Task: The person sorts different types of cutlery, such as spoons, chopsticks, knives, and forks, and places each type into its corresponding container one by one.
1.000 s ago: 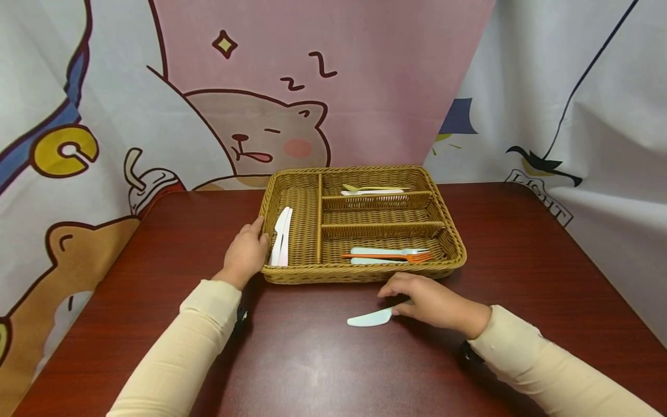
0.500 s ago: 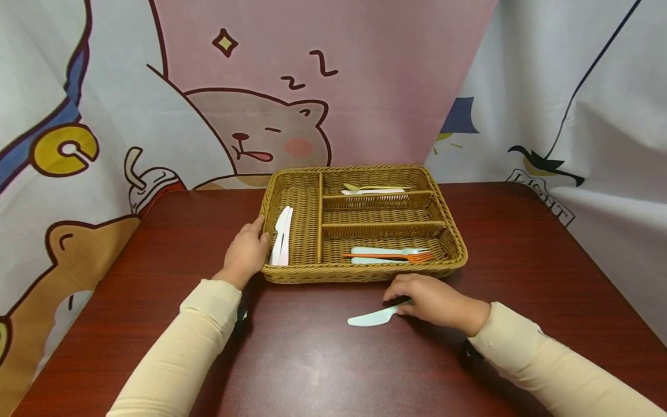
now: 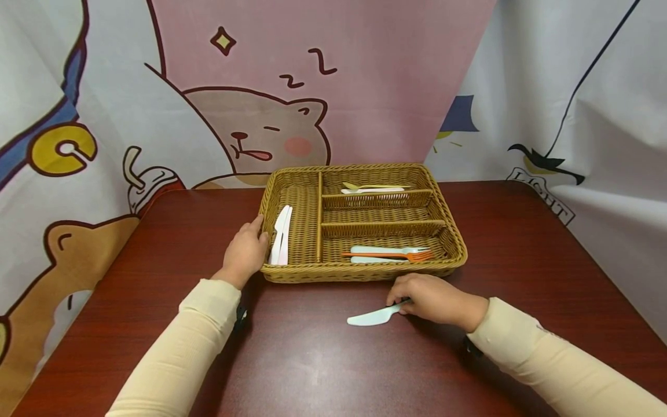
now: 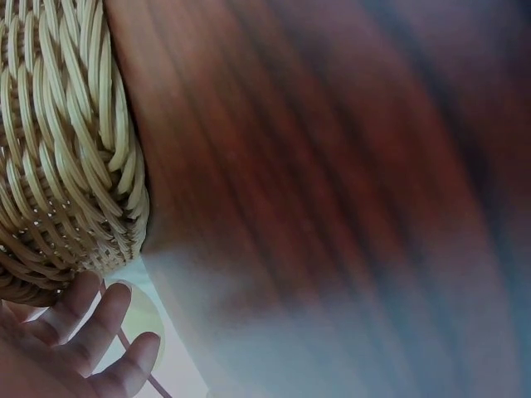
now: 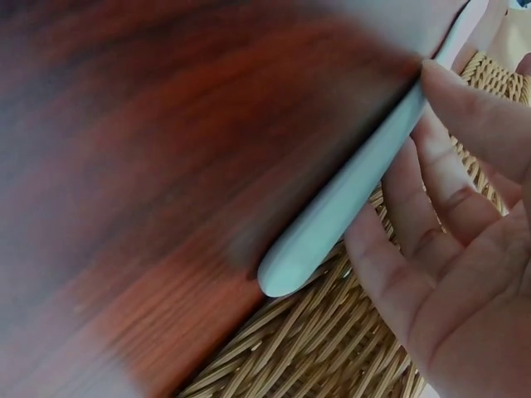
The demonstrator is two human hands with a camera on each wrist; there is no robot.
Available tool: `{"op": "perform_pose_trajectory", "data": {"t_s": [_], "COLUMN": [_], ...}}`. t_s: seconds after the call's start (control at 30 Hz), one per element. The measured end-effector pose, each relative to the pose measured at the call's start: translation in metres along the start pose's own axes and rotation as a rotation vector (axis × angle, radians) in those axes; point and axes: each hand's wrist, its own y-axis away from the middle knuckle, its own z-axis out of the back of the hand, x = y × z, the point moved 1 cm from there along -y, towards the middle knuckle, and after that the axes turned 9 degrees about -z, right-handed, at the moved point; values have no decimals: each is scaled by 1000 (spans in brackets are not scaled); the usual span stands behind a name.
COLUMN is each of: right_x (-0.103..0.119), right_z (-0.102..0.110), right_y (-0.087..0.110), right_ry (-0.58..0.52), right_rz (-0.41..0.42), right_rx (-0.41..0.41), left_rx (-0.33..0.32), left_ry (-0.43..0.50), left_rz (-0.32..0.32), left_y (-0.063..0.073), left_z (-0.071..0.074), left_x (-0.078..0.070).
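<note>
My right hand (image 3: 429,298) pinches a pale mint plastic knife (image 3: 372,318) by its handle, just in front of the basket. The blade points left, low over the table; whether it touches cannot be told. In the right wrist view, the thumb (image 5: 473,108) lies on the knife handle (image 5: 348,191), with fingers along its other side. My left hand (image 3: 245,255) rests against the left side of a divided wicker basket (image 3: 359,273). From the left wrist, its loosely extended fingers (image 4: 104,319) show at the basket's outer wall (image 4: 75,141); the thumb is hidden there.
White knives (image 3: 282,237) lie in the basket's left compartment. An orange fork (image 3: 385,255) lies with mint cutlery (image 3: 367,251) in the front right one. Yellow (image 3: 375,187) and white cutlery (image 3: 372,191) sit in the back right one. A printed curtain (image 3: 396,87) hangs behind the reddish-brown table (image 3: 312,359).
My right hand has shifted slightly right along the knife, and its fingers have closed in on the handle. The knife, the basket and my left hand stay practically in place.
</note>
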Motion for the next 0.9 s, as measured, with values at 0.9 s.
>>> {"op": "perform_pose_trajectory", "data": {"t_s": [0.9], "right_x": [4], "right_z": [6], "right_y": [6], "right_ry": [-48], "right_rz": [28], "right_rx": [41], "left_rx": [-2], "left_ry": [-6], "left_rz": [7], "left_y": [0], "left_z": [0], "left_x": [-1]}}
